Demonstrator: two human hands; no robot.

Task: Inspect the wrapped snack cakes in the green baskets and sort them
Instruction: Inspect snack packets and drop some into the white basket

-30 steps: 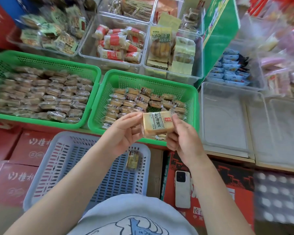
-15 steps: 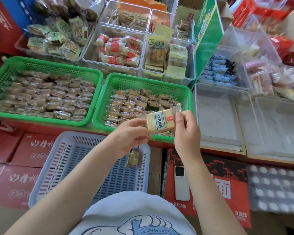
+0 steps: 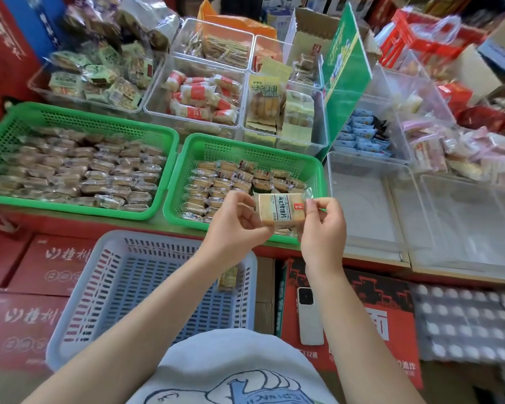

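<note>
Clear-wrapped and tan, one snack cake [image 3: 280,210] is held up between both hands over the near edge of the right green basket [image 3: 315,182], its printed label facing the camera. At its nine o'clock side the left hand [image 3: 236,225] has thumb and curled fingers in a grip clamped on the wrapper's end; at three o'clock the right hand [image 3: 322,225] pinches the other end the same way, wrist bent, back of the hand toward the viewer. Both forearms rise from the six o'clock edge and cross above a pale blue basket [image 3: 105,290], where a single wrapped cake [image 3: 228,277] lies partly hidden by the left arm. The hands and the held cake cover the front rows of cakes in the right green basket. At nine o'clock of that one, the left green basket [image 3: 79,123] is packed with rows of wrapped cakes. Clear plastic bins [image 3: 370,205] sit at three o'clock, and a white phone [image 3: 309,316] lies on a red carton [image 3: 370,298] at five o'clock.
</note>
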